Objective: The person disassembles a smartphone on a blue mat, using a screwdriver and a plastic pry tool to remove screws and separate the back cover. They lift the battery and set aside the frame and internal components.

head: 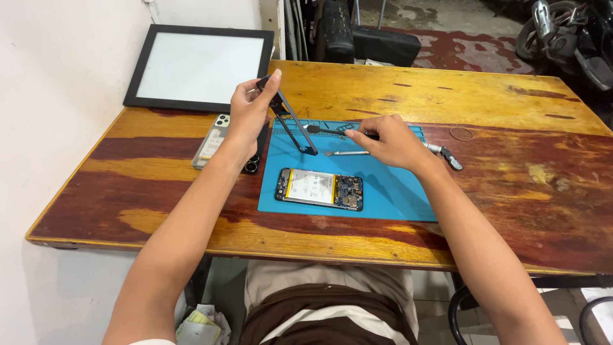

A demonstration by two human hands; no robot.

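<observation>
My left hand [249, 112] is raised over the left edge of a blue work mat [389, 191] and holds black tweezers [290, 121] whose tips touch the mat. My right hand [386, 140] rests on the mat's upper part, fingers pinched on a thin silver tool [345, 153]; a dark brush-like tool [319, 130] lies just beyond it. An opened phone [319, 189] lies on the mat near me, its white battery and circuit board exposed.
A phone back cover [212, 140] and a small black camera part [251, 167] lie left of the mat on the wooden table [511, 185]. A black-framed light panel [198, 67] leans at the back left. A screwdriver tip [447, 155] sticks out behind my right wrist.
</observation>
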